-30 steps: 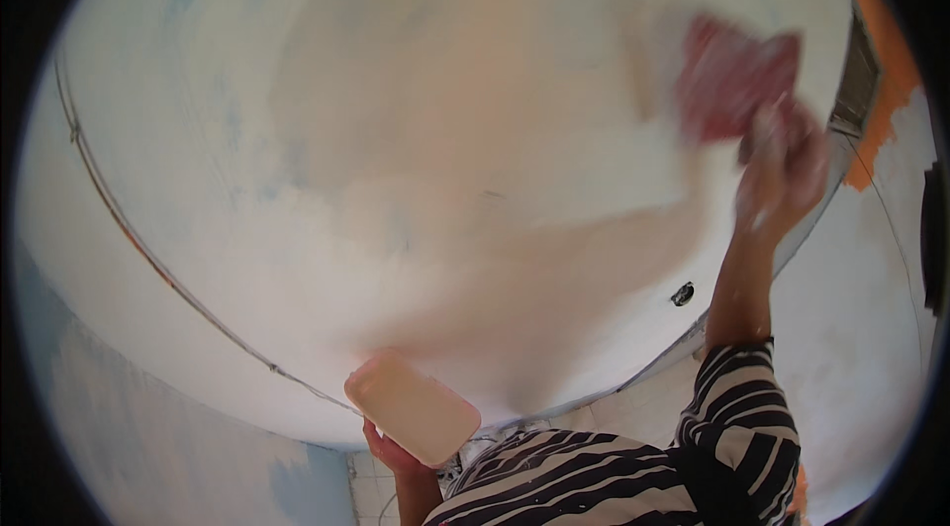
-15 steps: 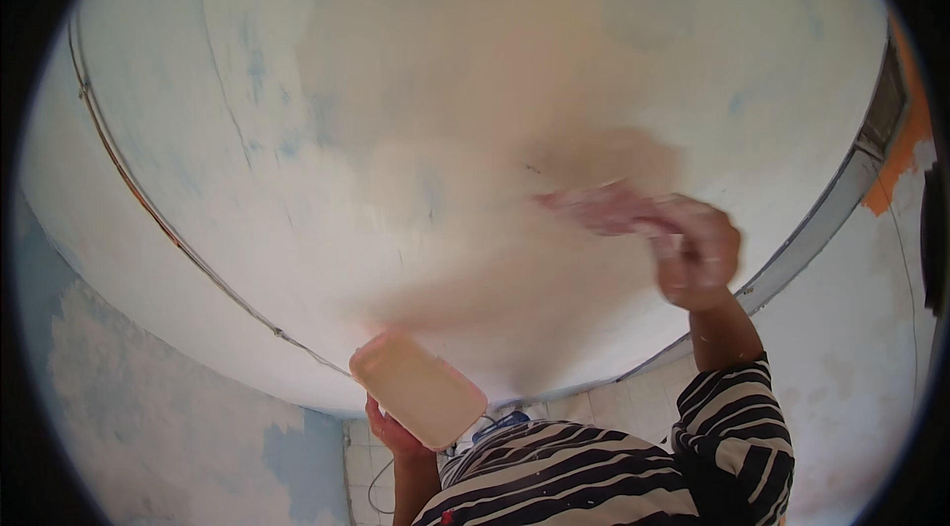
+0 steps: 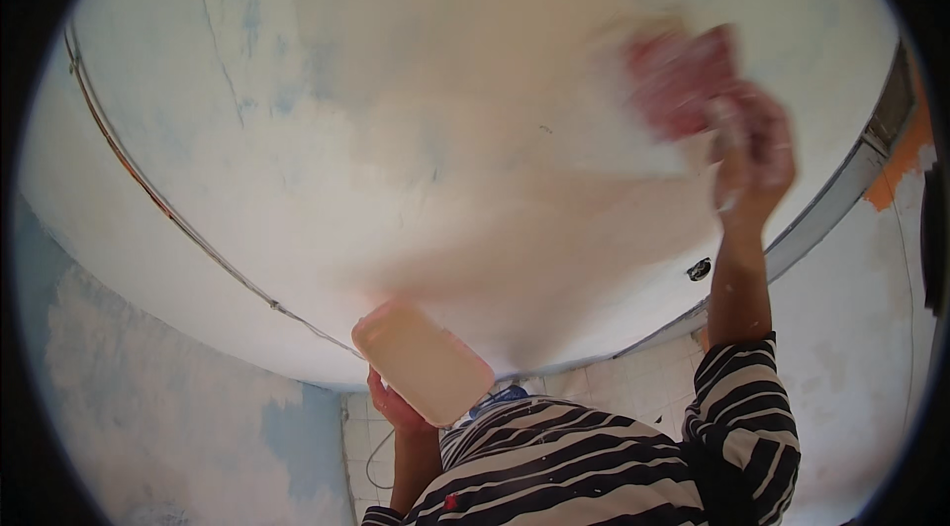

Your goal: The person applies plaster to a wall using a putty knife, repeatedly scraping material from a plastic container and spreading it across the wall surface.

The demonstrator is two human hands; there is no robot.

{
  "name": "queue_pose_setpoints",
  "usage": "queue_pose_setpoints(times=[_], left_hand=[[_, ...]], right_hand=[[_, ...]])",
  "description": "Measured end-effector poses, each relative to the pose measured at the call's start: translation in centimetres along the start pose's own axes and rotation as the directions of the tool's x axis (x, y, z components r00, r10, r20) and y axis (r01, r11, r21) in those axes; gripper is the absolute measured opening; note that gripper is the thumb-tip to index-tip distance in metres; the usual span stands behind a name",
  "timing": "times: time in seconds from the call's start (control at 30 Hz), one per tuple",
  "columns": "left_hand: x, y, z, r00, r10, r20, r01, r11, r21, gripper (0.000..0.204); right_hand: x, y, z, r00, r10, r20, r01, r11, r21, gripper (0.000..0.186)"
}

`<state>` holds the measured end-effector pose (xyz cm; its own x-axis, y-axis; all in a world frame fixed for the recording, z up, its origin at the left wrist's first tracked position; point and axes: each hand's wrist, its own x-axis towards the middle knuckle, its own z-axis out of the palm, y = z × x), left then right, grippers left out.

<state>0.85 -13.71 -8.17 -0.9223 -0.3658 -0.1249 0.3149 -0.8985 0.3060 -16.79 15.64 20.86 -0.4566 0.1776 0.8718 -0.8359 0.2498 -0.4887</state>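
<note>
My right hand (image 3: 754, 145) grips a blurred reddish, flat, squarish piece (image 3: 676, 81) against the large pale wall (image 3: 495, 81), which has beige and faint blue patches; I cannot tell its exact kind. Low in the middle, my left hand (image 3: 394, 397) holds a pale, pink-rimmed rectangular container (image 3: 421, 363) with cream-coloured material in it, close to the same wall.
A cable (image 3: 168, 214) runs along the left. A patchy blue side wall (image 3: 297, 427) is lower left. At right are a dark wall fitting (image 3: 699, 270), a grey frame (image 3: 841, 190) and orange paint (image 3: 901, 180). Tiled floor (image 3: 599, 382) and blue objects (image 3: 500, 395) lie below.
My right hand swept down and left by half a second ago, and is now back up with the reddish piece. The container in my left hand sits slightly higher in view.
</note>
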Motion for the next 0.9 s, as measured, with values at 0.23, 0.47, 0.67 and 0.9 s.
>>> queue_pose_setpoints(times=[0.23, 0.47, 0.67, 0.9], left_hand=[[1.2, -0.4, -2.3, 0.995, 0.085, -0.059, -0.074, 0.983, 0.168, 0.056], [0.7, 0.5, -0.5, 0.985, 0.066, 0.158, -0.083, 0.991, 0.106, 0.057], [1.4, 1.4, 0.5, 0.996, 0.086, 0.012, -0.086, 0.996, 0.009, 0.056], [0.2, 2.7, 0.8, 0.994, -0.074, 0.080, 0.069, 0.996, 0.056, 0.052]], right_hand=[[-3.1, 0.2, 1.0, 0.974, -0.164, 0.158, 0.162, 0.986, 0.024, 0.026], [0.6, -0.7, -2.1, 0.945, -0.231, -0.232, 0.254, 0.964, 0.074, 0.030], [-14.1, 0.7, 4.4, 0.748, -0.148, 0.648, -0.186, 0.890, 0.417, 0.023], [-16.1, 1.0, 10.2, 0.384, -0.460, 0.800, -0.185, 0.811, 0.555, 0.014]])
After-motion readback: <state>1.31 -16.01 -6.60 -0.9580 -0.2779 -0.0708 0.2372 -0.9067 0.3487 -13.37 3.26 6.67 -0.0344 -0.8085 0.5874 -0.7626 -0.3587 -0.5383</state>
